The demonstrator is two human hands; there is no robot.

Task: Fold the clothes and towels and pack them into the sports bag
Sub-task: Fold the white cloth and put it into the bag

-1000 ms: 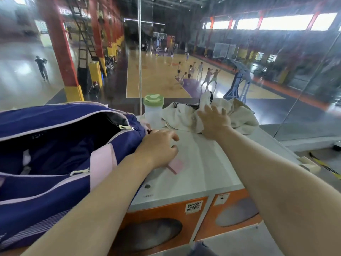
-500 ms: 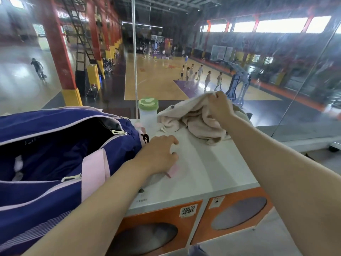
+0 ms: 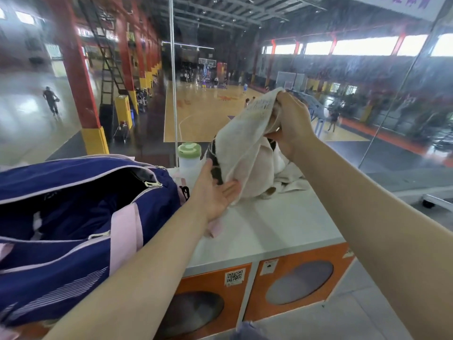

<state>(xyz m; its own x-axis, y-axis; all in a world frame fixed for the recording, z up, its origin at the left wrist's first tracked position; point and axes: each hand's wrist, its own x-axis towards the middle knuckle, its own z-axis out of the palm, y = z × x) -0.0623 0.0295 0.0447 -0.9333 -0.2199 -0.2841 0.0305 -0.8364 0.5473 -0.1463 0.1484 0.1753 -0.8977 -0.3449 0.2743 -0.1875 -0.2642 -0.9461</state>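
Observation:
A navy sports bag (image 3: 73, 217) with pink straps lies unzipped at the left on the white cabinet top (image 3: 282, 227). My right hand (image 3: 291, 126) grips the top of a cream towel (image 3: 242, 153) and holds it up above the cabinet. The towel's lower edge hangs down onto my left hand (image 3: 213, 190), which is open, palm up, with its fingers touching the cloth. More pale and dark clothes (image 3: 286, 180) lie in a heap behind the towel.
A white bottle with a green lid (image 3: 189, 158) stands between the bag and the towel. A pink strap end (image 3: 215, 229) lies on the top under my left wrist. A glass wall runs right behind the cabinet. Orange locker doors (image 3: 294, 283) are below.
My right hand has lifted the towel from the heap high above the cabinet. My left hand left the top beside the bag, turned palm up and reached to the towel's lower edge.

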